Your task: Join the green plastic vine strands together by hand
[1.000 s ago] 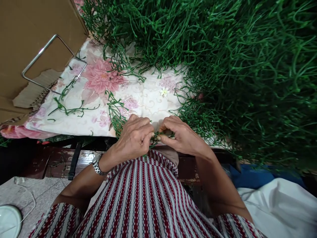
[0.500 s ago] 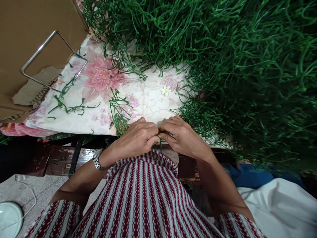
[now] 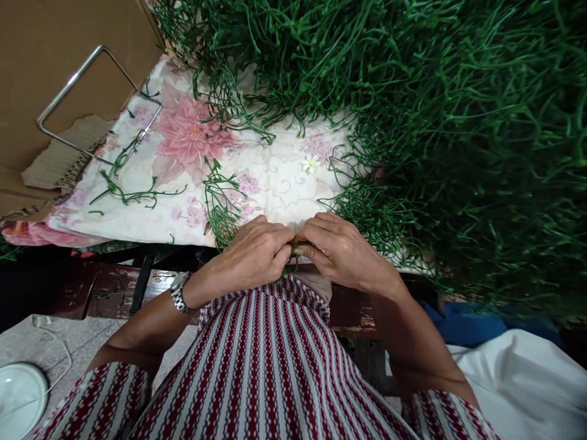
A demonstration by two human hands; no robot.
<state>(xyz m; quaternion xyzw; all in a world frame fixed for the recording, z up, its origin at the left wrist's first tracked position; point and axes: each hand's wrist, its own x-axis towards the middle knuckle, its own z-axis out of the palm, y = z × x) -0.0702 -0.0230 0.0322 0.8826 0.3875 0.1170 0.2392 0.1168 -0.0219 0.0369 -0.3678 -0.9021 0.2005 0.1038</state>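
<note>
My left hand (image 3: pixel 262 250) and my right hand (image 3: pixel 342 249) meet at the front edge of the floral cloth (image 3: pixel 284 189), fingertips nearly touching. Both are closed in a pinch on thin green plastic stems (image 3: pixel 293 261), a little of which hangs below the fingers; most of it is hidden. From beside my left hand, a bunch of green stems (image 3: pixel 222 195) spreads forward over the cloth. A watch (image 3: pixel 178 293) is on my left wrist. The edge of a large heap of green artificial stems (image 3: pixel 413 110) lies just past my right hand.
A bent metal wire frame (image 3: pixel 68 85) leans by a torn cardboard box (image 3: pixel 59 36) on the left. Loose green sprigs (image 3: pixel 132 194) lie on the cloth near it. White fabric (image 3: pixel 523 379) is at lower right, and a white round object with a cord (image 3: pixel 21 397) at lower left.
My hands stay together in nearly the same place, with small finger movements. The green stem bits under my fingers have shifted slightly. The view has tilted a little.
</note>
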